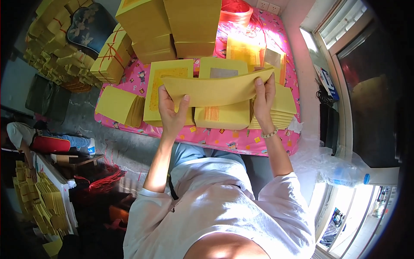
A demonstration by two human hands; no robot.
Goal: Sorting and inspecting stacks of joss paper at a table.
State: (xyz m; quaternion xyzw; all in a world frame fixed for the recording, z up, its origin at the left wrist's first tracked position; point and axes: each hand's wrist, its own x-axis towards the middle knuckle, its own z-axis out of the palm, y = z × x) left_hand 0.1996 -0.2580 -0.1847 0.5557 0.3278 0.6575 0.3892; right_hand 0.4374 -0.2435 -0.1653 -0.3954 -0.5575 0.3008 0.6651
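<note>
A thin stack of yellow paper [217,91] is held up in front of me, bowed slightly between my two hands. My left hand [173,108] grips its left end, thumb on the near face. At the other end my right hand [264,97] pinches the stack, with a bead bracelet on that wrist. Below and behind the held paper lie a yellow stack with a red printed patch [211,114] and a wide yellow stack with an orange print [154,99]. To the right is a fanned yellow pile [282,105]; a folded yellow bundle [116,105] sits at the left.
A pink patterned cloth [207,137] covers the table. Tall yellow stacks [194,26] stand at the back, beside a red tub [236,15]. A cord-tied bundle [113,54] is at the left. Another person [32,138] works at the far left. A window [366,86] lines the right.
</note>
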